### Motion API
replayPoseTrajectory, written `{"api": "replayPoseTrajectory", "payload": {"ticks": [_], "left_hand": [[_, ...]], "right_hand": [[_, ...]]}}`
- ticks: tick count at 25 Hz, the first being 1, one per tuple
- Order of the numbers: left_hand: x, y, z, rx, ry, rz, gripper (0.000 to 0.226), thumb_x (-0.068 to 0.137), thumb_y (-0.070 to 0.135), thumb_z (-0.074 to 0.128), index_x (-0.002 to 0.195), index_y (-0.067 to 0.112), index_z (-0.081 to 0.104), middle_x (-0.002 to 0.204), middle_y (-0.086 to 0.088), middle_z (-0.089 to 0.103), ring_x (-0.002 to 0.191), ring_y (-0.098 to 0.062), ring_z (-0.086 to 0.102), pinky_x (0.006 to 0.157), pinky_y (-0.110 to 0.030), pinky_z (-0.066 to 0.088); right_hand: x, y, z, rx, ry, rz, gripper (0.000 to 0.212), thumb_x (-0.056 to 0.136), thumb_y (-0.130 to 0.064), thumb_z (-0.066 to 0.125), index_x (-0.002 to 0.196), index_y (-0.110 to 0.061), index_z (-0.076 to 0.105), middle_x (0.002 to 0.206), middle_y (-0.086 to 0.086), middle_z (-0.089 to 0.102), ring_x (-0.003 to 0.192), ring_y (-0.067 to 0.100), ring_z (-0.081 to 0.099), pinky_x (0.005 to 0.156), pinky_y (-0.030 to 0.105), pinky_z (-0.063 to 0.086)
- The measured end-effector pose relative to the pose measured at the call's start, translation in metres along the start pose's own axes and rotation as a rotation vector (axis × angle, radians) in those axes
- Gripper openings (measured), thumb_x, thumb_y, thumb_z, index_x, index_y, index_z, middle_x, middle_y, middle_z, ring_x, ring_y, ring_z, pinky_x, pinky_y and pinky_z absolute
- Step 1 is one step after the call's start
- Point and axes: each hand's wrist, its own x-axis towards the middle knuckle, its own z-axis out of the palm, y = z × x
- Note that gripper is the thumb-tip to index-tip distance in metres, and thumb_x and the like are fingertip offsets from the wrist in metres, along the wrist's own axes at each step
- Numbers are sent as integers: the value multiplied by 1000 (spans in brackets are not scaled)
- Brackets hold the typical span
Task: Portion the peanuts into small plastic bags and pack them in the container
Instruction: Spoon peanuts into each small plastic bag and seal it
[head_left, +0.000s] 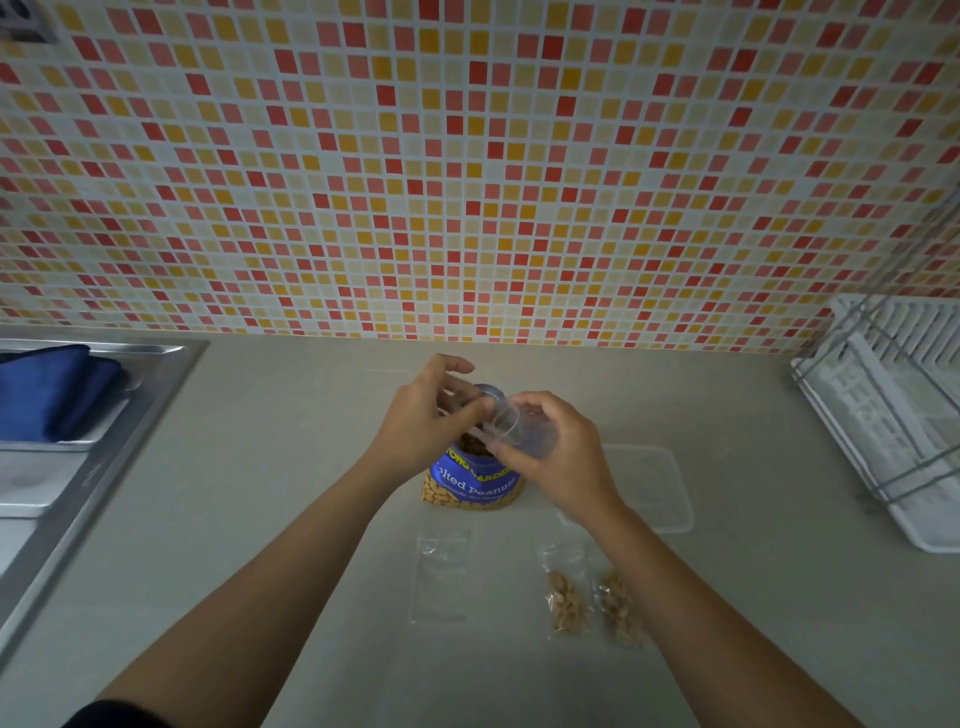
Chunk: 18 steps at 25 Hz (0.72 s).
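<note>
A blue bag of salted peanuts (470, 486) stands open on the counter. Above its mouth, my right hand (556, 457) grips a clear plastic cup (519, 428) tilted on its side. My left hand (426, 415) pinches a thin clear small bag (457, 400) at the peanut bag's mouth; that bag is hard to make out. Nearer to me lie an empty small plastic bag (441, 574) and two small bags filled with peanuts (566, 597) (621, 610). A clear, empty container (660, 488) sits flat to the right of the peanut bag.
A steel sink (78, 467) with a blue cloth (52, 395) is at the left. A white dish rack (893, 415) stands at the right edge. A tiled wall rises behind the beige counter (285, 467).
</note>
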Motion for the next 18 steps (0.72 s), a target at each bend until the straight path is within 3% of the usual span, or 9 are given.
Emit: {"api": "replayPoseTrajectory", "payload": {"ticks": [3,5,7,9,11,14,16,18], "left_hand": [[13,-19,-14,328,172,-22,39,86,39,59,116,15,54,113,-1,53,97,-19,54,80,-28,46],[17,-30,-19,424,111,-148,38,86,39,59,111,11,59,103,-6,55,91,-22,55,77,-29,46],[16,-33,-17,345,84,-178,26,86,32,62,95,8,65,81,-1,57,75,-16,53,61,-21,41],[14,-29,-15,222,153,-166,15,84,25,65,84,10,68,68,6,55,65,-8,48,55,-17,36],[12,-23,-13,77,168,-167,9,82,23,68,83,15,70,69,5,59,66,-8,52,59,-17,41],[7,-12,-9,-187,25,-216,11,83,24,66,87,15,72,75,-8,67,73,-18,62,73,-33,54],[5,-4,-11,-25,46,-118,17,88,25,59,86,14,72,75,-10,69,71,-20,63,69,-33,53],[6,4,-17,207,164,57,21,91,22,53,85,10,70,72,-10,68,66,-21,59,60,-23,44]], "right_hand": [[0,11,-9,178,99,142,47,63,-35,82,103,-28,59,102,-15,62,97,1,57,82,10,43],[0,19,-13,244,94,211,50,59,-44,81,103,-32,59,106,-11,63,100,10,59,84,20,48],[-1,22,-12,252,19,248,46,61,-43,81,100,-35,59,106,-12,63,100,10,60,83,25,48],[-2,22,-9,239,-29,270,42,61,-40,81,97,-38,58,102,-16,63,96,2,60,80,21,48],[-4,22,-5,240,-21,282,41,60,-39,81,95,-36,58,94,-18,66,87,-3,61,74,16,48],[-4,26,-3,269,-6,304,38,65,-29,82,93,-32,58,79,-23,70,74,-6,62,67,12,48],[-4,27,-4,289,-23,322,36,68,-26,80,94,-31,57,77,-26,70,71,-7,62,64,10,47],[-3,27,-6,308,-44,333,35,69,-27,79,96,-30,56,77,-22,71,70,-5,62,63,12,46]]}}
